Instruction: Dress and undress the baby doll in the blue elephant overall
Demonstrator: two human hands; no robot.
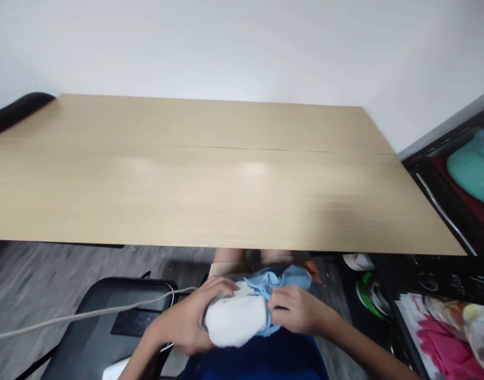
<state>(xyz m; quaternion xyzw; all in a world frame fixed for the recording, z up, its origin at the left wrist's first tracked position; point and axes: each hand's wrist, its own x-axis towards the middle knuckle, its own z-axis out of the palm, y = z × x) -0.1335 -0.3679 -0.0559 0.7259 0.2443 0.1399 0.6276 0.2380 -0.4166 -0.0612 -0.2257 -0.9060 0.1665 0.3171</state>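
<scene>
White-and-blue soft cloth bundle sits in our lap, near the pale wooden table, its long axis running left-right; our left hand cups its white end, our right hand pinches the blue fabric.

We find no readable text, label, brand or number anywhere; the colourful printed sheet at lower right perhaps carries some, too blurred.

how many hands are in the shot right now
2. The left hand grips the left end of a white and light-blue cloth bundle below the table's near edge; the right hand pinches its blue part.
</scene>
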